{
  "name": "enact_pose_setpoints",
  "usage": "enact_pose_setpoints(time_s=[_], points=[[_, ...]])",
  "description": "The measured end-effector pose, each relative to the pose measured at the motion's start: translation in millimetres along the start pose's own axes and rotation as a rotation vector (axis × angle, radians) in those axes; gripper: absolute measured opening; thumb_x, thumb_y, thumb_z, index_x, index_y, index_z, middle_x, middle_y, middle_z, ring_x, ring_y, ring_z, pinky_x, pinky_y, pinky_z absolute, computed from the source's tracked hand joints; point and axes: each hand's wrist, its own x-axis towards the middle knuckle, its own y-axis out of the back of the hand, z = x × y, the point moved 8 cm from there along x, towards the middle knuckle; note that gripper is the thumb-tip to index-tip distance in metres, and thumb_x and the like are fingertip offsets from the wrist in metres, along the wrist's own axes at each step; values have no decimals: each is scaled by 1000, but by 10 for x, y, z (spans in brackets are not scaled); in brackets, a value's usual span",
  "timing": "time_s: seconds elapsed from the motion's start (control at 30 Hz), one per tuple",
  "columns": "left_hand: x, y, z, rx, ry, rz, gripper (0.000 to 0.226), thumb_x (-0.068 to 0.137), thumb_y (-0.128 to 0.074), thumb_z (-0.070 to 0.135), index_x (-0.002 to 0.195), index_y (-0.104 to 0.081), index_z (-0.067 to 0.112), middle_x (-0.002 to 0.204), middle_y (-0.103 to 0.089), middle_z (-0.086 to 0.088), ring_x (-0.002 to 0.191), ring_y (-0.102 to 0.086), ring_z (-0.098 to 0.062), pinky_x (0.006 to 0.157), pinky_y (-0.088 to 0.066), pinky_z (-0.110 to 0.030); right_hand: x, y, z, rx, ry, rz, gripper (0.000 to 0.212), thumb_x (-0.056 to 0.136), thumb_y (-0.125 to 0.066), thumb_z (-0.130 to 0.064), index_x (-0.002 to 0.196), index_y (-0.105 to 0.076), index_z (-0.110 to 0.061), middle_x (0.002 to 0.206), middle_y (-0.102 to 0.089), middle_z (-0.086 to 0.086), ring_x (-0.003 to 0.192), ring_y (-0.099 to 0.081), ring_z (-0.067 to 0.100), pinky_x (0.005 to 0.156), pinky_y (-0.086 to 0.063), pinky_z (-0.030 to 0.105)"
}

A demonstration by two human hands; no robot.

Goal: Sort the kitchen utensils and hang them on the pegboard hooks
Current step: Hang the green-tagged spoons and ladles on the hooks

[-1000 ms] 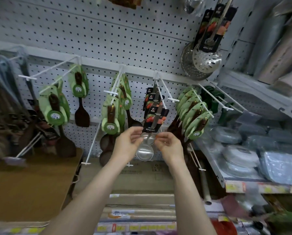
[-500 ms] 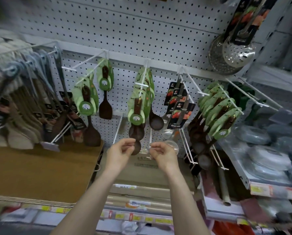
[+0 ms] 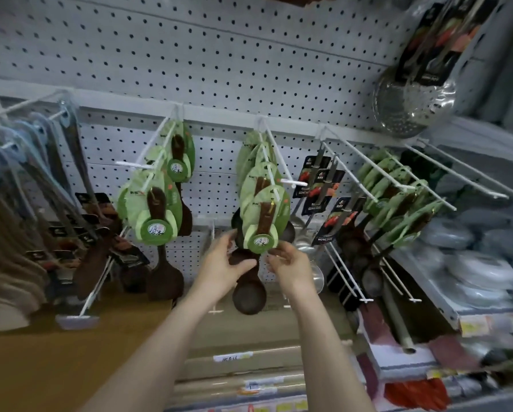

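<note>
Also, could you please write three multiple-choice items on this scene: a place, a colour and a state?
1. Where does the steel skimmer hang?
A. upper right of the pegboard
B. lower left
C. on the floor
2. What colour is the card on the wooden ladle?
A. red
B. green
C. yellow
3. What are the left hand and right hand doing?
A. hanging idle
B. lifting a plate
C. holding the wooden ladle
Answers: 1 A, it hangs top right; 2 B, its round label is green; 3 C, fingers of both curl at its handle.
</note>
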Motion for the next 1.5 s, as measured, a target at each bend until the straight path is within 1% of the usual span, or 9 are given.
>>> enact_pose_setpoints(time_s=[0.2, 0.43, 0.67, 0.8, 1.1, 1.23, 1.33, 1.4, 1.5], points=[[246, -150, -2, 50, -19, -39, 92, 64, -87, 39, 142, -40, 22, 133, -57, 7, 123, -52, -12, 105, -44, -40, 175, 134, -24, -43, 9, 65, 31, 98, -51, -2, 121, -63, -18, 112, -70, -2, 103, -67, 15, 96, -55, 41], [386, -252, 148, -31, -30, -28, 70, 64, -89, 15, 119, -48, 31, 98, -63, 22, 90, -59, 10, 72, -41, -4, 595, 168, -164, -67, 51, 98, 35, 100, -46, -6, 129, -61, -22, 119, -68, -5, 107, -66, 15, 99, -53, 38], [545, -335, -38, -48, 37, -21, 36, 68, -87, 8, 95, -66, 21, 81, -71, 17, 80, -63, 11, 69, -44, -5, 1110, -43, -120, -112, 44, 53, 44, 100, -51, -20, 142, -46, -34, 139, -57, -4, 122, -58, 19, 102, -51, 46], [537, -281, -90, -42, 42, 2, 36, 72, -84, 4, 103, -66, 6, 93, -70, 5, 82, -64, 8, 71, -45, -6, 1262, -147, -66, -114, 11, 4, 46, 100, -51, -13, 142, -48, -32, 137, -58, -3, 121, -58, 20, 102, -51, 45], [453, -53, -218, 40, 23, 140, 34, 80, -78, 12, 111, -65, 11, 103, -67, 10, 96, -59, 8, 74, -39, 0, 1184, -166, -99, -191, 121, 62, 28, 102, -50, -16, 126, -63, -22, 108, -71, 1, 96, -67, 21, 87, -56, 41], [434, -59, -251, 47, 44, 158, 38, 80, -78, 20, 114, -65, 12, 105, -70, 5, 99, -63, -7, 80, -46, -15, 1043, -162, -152, -207, 223, 33, 22, 100, -55, -18, 119, -66, -19, 103, -71, -4, 85, -69, 16, 69, -55, 23], [415, -99, -241, 44, 78, 154, 25, 79, -79, 21, 99, -69, 11, 91, -71, 2, 90, -65, -12, 74, -48, -18, 963, -143, -177, -204, 281, 3, 18, 97, -59, -18, 113, -68, -19, 100, -71, -7, 78, -69, 16, 70, -57, 29], [386, -138, -229, 22, 96, 144, 30, 72, -78, 33, 93, -71, 13, 88, -73, -1, 88, -67, -15, 76, -51, -29, 951, -140, -154, -167, 267, -43, 13, 95, -62, -16, 106, -68, -19, 95, -71, -7, 64, -69, 16, 65, -58, 31], [347, -166, -243, -44, 96, 139, 41, 67, -74, 40, 99, -72, 15, 97, -74, 1, 95, -68, -13, 85, -53, -31, 947, -164, -134, -170, 240, -116, 7, 92, -65, -13, 98, -68, -13, 89, -72, 5, 48, -64, 11, 55, -56, 30]])
